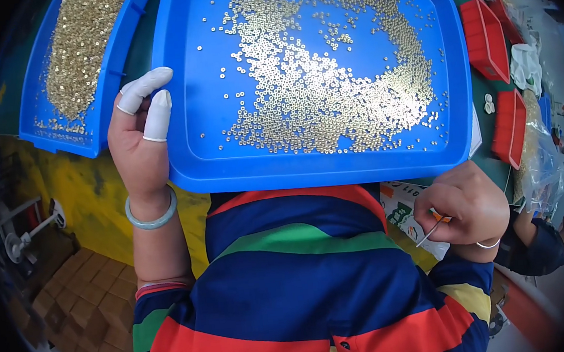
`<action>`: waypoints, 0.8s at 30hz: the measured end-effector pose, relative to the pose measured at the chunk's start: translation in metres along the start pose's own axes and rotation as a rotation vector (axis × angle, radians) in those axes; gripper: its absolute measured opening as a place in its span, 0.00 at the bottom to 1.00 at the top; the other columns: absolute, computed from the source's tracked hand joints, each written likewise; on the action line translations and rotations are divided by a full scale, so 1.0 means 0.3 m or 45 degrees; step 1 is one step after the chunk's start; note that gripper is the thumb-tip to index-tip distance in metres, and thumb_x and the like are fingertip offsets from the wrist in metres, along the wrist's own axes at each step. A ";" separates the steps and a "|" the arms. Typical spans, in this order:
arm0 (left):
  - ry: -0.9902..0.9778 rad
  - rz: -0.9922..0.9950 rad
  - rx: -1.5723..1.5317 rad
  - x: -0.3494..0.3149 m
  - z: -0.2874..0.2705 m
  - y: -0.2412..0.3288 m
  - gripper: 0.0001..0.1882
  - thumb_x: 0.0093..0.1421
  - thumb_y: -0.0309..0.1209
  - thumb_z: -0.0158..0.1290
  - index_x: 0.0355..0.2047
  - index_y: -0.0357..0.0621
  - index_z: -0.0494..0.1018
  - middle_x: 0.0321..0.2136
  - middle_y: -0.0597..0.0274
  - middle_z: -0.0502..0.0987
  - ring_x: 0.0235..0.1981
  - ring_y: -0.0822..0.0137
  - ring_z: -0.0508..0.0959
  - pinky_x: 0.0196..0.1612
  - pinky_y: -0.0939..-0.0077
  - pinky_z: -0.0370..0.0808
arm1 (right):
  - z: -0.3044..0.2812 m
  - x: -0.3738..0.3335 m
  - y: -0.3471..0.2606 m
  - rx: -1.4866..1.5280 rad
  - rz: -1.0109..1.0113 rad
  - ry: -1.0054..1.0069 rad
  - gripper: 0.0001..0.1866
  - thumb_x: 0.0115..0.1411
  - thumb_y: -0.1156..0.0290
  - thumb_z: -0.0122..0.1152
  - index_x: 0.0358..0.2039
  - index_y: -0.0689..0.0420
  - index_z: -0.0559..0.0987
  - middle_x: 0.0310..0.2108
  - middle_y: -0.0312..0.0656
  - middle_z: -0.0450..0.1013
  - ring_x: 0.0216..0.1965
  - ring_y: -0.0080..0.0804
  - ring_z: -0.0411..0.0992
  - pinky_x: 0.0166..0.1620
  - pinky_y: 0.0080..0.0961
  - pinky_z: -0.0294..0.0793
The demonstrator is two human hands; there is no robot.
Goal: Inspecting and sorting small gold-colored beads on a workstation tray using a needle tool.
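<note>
A large blue tray holds a spread of many small gold-coloured ring-shaped pieces. At its left rim is my left hand, with white finger covers on the thumb and index finger. Those two fingers stand apart, with their tips over the rim; I cannot tell how firmly they touch it. My right hand is closed at the tray's near right corner. It holds a thin metal tool with a bit of orange near the fingers; most of the tool is hidden in the hand.
Another blue tray, with more gold pieces, stands at the far left. Several red bins line the right side, near a clear plastic bag and white round pieces. Stacked brown boxes lie low on the left. Another person is at right.
</note>
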State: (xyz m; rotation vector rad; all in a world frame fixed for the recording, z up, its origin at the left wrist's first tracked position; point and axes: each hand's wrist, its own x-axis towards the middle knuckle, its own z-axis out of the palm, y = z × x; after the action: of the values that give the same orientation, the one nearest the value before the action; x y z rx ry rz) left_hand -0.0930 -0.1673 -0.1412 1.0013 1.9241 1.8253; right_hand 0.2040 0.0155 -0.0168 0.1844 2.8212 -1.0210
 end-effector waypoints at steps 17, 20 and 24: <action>0.008 -0.067 0.039 -0.008 0.038 0.040 0.11 0.59 0.20 0.47 0.43 0.36 0.72 0.41 0.62 0.73 0.43 0.73 0.71 0.47 0.81 0.66 | 0.012 -0.125 0.078 0.262 0.148 0.074 0.09 0.42 0.82 0.53 0.26 0.60 0.77 0.16 0.39 0.70 0.15 0.35 0.68 0.20 0.26 0.65; 0.004 -0.077 0.055 -0.001 0.046 0.046 0.11 0.59 0.20 0.47 0.43 0.36 0.72 0.41 0.62 0.72 0.43 0.73 0.71 0.48 0.81 0.65 | -0.004 -0.109 0.069 0.166 0.116 0.143 0.10 0.44 0.81 0.54 0.29 0.60 0.77 0.17 0.40 0.70 0.16 0.35 0.69 0.20 0.26 0.65; 0.026 -0.114 0.003 0.005 0.047 0.044 0.11 0.59 0.20 0.46 0.42 0.36 0.72 0.40 0.62 0.72 0.42 0.73 0.71 0.47 0.81 0.65 | -0.013 -0.037 0.048 -0.141 0.061 0.215 0.13 0.47 0.76 0.58 0.36 0.59 0.77 0.16 0.39 0.69 0.17 0.35 0.69 0.21 0.28 0.65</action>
State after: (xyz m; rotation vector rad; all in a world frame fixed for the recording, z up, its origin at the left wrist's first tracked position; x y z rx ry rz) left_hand -0.0813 -0.1564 -0.1301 0.8856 1.9504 1.7905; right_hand 0.2169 0.0283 -0.0211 0.3400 2.9984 -0.8744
